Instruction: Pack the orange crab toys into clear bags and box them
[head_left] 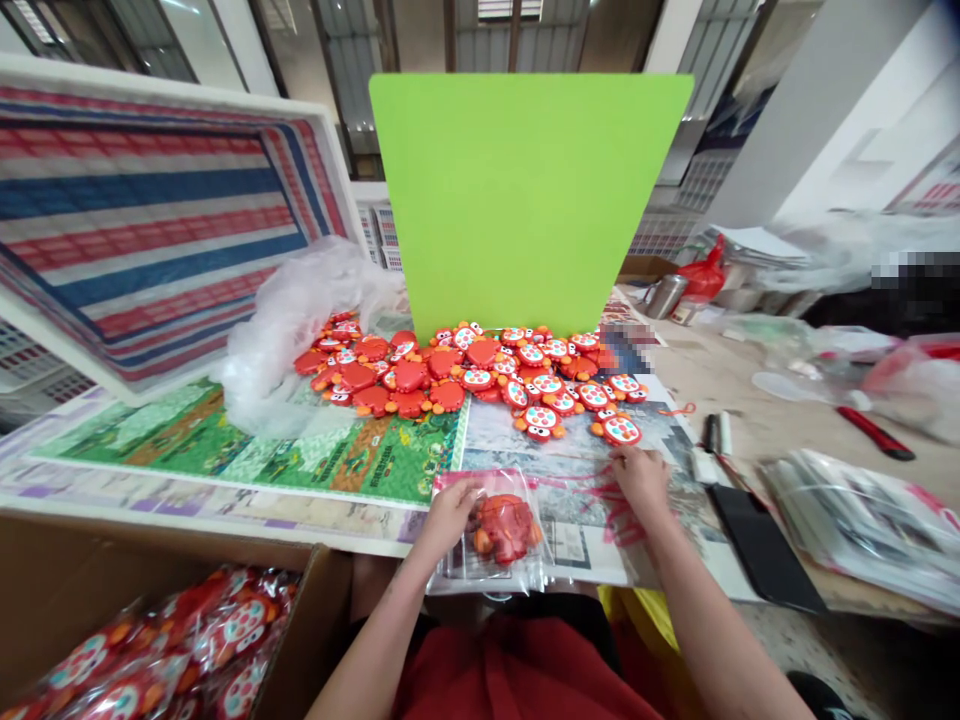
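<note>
1. Part hidden here: filmy plastic (pixel 296 320) veils the left end of the pile of red crab toys (pixel 442 365), just in front of the green panel (pixel 532 210), our landmark; toys overlap, so many are half covered.
2. Left of the panel, the striped basket (pixel 150 205) runs out of frame; nearer and left, the carton (pixel 311 620) of bagged crabs (pixel 236 625) is cut off below.
3. Now the left hand (pixel 452 512), in front of the panel: its grip is pinching the left side of a clear bag (pixel 529 575). One red crab (pixel 508 527) lies inside, blurred by glare.
4. Over to the right hand (pixel 643 478), forward and right of the panel: fingers curled, tips right at the nearest crab toy (pixel 621 430). Touching or pinching? Cannot tell; the knuckles block it.
5. Edges: the bag reaches the near rim of the worktop (pixel 787 405), farthest from the panel. Newspaper (pixel 495 445) shows between bag and pile; a black slab (pixel 765 550) sits right of it, panel-side crabs well apart.
</note>
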